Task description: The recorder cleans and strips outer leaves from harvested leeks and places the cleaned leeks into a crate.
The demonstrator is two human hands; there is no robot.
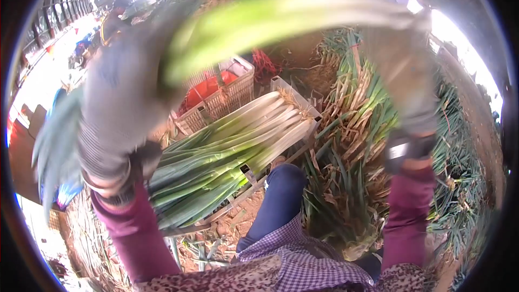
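A leek (259, 19), blurred by motion, is held up across the top of the view, its green part at the left and its white end at the right. My left hand (127, 70), in a grey glove, is closed round the green part, and dark leaves hang down beyond it. At the white root end is my right hand (403, 65), also gloved; it is smeared, and its fingers cannot be made out. Below, between my arms, several leeks (238, 151) lie side by side on a metal rack (243, 197), white ends toward the far right.
A pale plastic crate (238, 89) with something red inside stands behind the rack. Heaps of leeks (362, 97) with dry leaves lie to the right, and more greens (459, 167) line the far right. My bent knee (286, 184) is close against the rack. Leaf scraps litter the ground.
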